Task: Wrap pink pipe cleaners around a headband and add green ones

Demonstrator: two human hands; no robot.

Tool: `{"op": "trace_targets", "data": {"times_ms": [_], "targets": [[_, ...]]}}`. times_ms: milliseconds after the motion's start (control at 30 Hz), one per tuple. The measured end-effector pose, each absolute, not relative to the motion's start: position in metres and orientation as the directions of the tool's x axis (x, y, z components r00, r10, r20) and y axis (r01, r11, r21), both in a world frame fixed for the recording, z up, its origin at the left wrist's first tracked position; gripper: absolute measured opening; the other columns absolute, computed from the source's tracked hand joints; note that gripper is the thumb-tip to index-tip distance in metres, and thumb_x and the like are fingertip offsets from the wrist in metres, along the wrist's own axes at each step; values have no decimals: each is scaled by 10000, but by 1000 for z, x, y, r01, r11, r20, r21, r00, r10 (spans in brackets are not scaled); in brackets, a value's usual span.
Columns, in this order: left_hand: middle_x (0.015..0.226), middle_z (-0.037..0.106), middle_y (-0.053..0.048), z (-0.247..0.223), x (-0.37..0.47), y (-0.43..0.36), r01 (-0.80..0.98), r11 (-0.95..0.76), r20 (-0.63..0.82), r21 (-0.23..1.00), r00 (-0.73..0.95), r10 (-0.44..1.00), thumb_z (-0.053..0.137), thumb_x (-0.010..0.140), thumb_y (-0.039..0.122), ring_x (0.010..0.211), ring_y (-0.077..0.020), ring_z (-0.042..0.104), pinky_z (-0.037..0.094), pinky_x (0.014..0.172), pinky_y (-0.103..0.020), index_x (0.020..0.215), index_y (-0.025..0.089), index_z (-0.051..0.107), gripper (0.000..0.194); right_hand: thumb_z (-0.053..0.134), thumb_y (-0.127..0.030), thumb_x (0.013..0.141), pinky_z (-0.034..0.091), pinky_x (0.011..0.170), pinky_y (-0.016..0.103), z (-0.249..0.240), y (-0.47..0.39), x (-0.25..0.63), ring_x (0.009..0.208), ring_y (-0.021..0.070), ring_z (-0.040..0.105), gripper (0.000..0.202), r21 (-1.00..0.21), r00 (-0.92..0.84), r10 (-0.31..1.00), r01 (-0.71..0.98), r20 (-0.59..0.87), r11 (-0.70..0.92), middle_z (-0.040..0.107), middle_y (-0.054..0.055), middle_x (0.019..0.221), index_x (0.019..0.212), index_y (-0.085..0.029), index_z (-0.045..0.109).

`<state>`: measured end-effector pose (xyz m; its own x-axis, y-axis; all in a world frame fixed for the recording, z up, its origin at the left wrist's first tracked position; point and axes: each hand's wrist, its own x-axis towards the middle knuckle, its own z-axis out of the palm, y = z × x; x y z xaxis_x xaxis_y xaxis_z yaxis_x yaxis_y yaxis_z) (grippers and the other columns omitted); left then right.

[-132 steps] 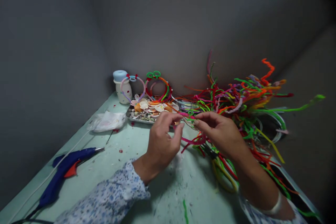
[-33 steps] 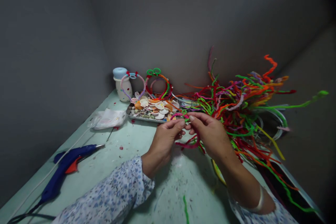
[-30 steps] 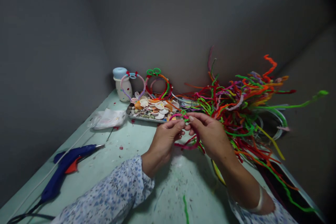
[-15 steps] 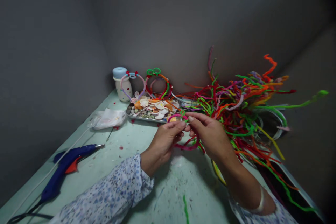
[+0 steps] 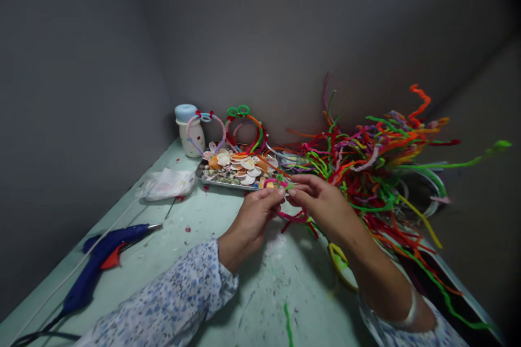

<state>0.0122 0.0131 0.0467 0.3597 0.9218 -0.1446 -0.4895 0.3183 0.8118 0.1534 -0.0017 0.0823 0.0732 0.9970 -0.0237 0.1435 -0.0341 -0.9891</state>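
My left hand [image 5: 253, 219] and my right hand [image 5: 321, 202] meet above the pale green table [image 5: 211, 249], fingertips pinched together on a pink pipe cleaner [image 5: 293, 217]. One end curls into a small loop at my fingertips; the rest hangs down under my right hand. A green bit shows at the pinch. Right behind my right hand lies a big tangle of coloured pipe cleaners [image 5: 378, 162].
A blue glue gun [image 5: 100, 257] with its cord lies at the left. A metal tray of shells [image 5: 234, 168] sits at the back, with pipe-cleaner headbands [image 5: 244, 127], a white jar [image 5: 188, 131] and a crumpled white bag [image 5: 167, 182]. Grey walls close in behind.
My hands came closer together and the pink pipe cleaner got bent into a small loop at my fingertips. In the last half second my right wrist turned slightly outward.
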Motion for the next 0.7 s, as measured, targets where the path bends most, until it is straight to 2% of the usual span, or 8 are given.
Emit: {"op": "trace_targets", "data": {"times_ms": [133,333,700], "targets": [[723,592,-19,46,12,13,-471,311,-139,826,364,921,696,755,287,583,-68,452,340,554,-201,826,126,709,176,709,-339,685,508,676,280,83,-1,153,693,147,641,256,-981,90,995,186,-31,-48,696,24,767,870,-169,664],[687,591,-10,44,13,13,-444,315,-173,839,330,928,716,737,333,549,-54,445,328,530,-196,839,129,716,229,698,-319,693,515,662,275,86,-1,152,665,142,640,256,-983,125,991,173,-38,-60,700,18,733,898,-169,671],[805,643,-52,43,13,14,-422,340,-207,840,330,921,743,702,344,593,-54,498,324,496,-168,857,119,726,274,668,-258,711,528,653,255,85,-1,150,648,130,646,165,-989,114,992,135,-47,-62,683,-2,714,847,-178,622]]}}
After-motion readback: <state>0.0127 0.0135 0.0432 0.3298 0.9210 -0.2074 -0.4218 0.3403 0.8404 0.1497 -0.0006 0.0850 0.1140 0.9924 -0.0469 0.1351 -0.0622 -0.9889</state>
